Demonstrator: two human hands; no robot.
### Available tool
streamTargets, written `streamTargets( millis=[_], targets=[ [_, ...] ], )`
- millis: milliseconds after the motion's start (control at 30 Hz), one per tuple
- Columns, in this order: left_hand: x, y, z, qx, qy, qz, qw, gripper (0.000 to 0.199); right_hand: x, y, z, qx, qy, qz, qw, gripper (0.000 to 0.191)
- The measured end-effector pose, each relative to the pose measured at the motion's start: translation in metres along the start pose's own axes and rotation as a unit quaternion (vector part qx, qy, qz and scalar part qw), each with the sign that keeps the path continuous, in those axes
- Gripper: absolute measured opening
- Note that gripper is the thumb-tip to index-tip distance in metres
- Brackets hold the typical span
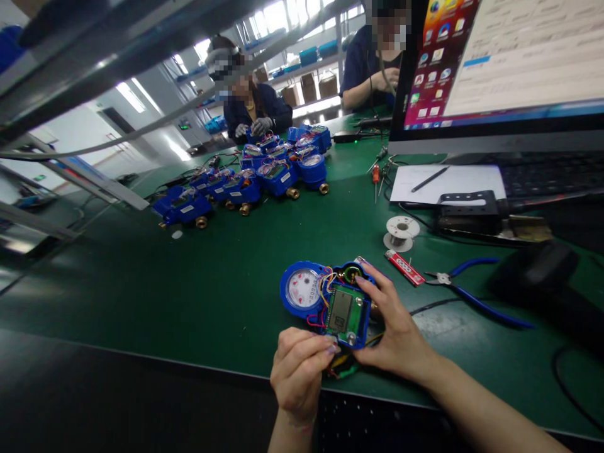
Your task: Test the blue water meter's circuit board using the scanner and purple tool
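A blue water meter (287,301) with a round white dial and an open electronics housing lies near the bench's front edge. Inside the housing is a green circuit board (356,314) with a grey display, and thin coloured wires (325,283) run between dial and board. My right hand (396,330) wraps round the meter's right side, thumb at the lower edge and fingers at the top. At the board's lower left corner, my left hand (302,371) pinches with fingertips together; what lies between them is hidden. Yellow and green wiring (346,365) shows under the meter.
Several similar blue meters (278,176) cluster at the back, where two people sit. To the right are a solder spool (401,233), a red-and-white packet (404,267), blue-handled pliers (472,296), a screwdriver (375,176), paper (425,182) and a monitor (486,145).
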State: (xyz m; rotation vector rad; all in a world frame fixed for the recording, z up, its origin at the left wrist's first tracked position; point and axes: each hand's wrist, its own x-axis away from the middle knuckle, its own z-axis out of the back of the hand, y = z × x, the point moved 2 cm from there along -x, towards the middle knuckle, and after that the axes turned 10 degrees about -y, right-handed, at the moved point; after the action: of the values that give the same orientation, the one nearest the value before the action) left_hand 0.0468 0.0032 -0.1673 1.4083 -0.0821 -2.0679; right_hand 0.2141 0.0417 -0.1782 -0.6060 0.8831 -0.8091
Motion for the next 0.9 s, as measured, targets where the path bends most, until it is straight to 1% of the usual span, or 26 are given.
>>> streamTargets(
  millis=[100,267,400,700,900],
  targets=[
    [-0.001,-0.001,0.000,0.006,0.001,0.004,1.000,0.013,0.000,0.000,0.000,0.003,-0.001,0.000,1.000,0.089],
    [-0.008,-0.004,0.001,0.016,-0.019,-0.006,1.000,0.011,-0.001,-0.001,0.002,0.004,0.002,0.003,1.000,0.089],
    [-0.015,-0.006,0.002,0.014,-0.038,-0.018,0.999,0.012,-0.002,-0.001,0.003,-0.003,0.005,-0.011,1.000,0.090],
    [-0.034,-0.011,0.001,0.032,-0.065,-0.009,0.997,0.014,-0.009,-0.002,0.008,0.006,0.006,-0.046,0.999,0.088],
    [-0.036,-0.019,0.000,0.052,-0.095,0.033,0.994,0.025,-0.018,-0.001,0.011,0.010,0.006,-0.077,0.997,0.087]
  ],
)
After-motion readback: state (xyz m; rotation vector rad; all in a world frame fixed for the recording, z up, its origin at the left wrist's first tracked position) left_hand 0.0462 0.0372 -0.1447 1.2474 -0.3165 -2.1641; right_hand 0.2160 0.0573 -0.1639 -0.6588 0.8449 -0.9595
